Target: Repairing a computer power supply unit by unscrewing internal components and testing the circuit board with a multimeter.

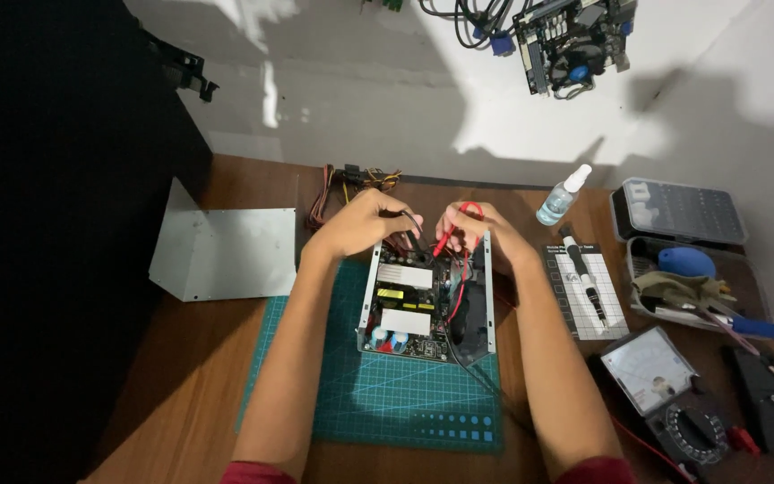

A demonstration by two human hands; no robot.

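Metal box (425, 303) open on the green mat (378, 394), lid off. Lid (226, 251) flat on the table (208, 385) at 9 o'clock from the box, well apart. So opening up looks done.

Inside the box: a board (402, 309) with little parts, white blocks, blue cans at the near edge.

Left hand (360, 224) at 12 o'clock of the box, fingers curled, pinching a black probe (419, 238). Right hand (481, 231) just beside it, at 1 o'clock, pinching a red probe (448, 237). Both tips down at the far end of the board. Touching the board or not? Too small to tell.

Red and black wires (455, 300) across the box, down toward 5 o'clock. Meter (665, 394) at 4 o'clock from the box, near the table edge. Needle too small to read.

Testing looks under way, not finished. Lid not yet back on.

Spray bottle (563, 195) at 2 o'clock. Screwdriver (582, 273) on a white card at 3 o'clock.
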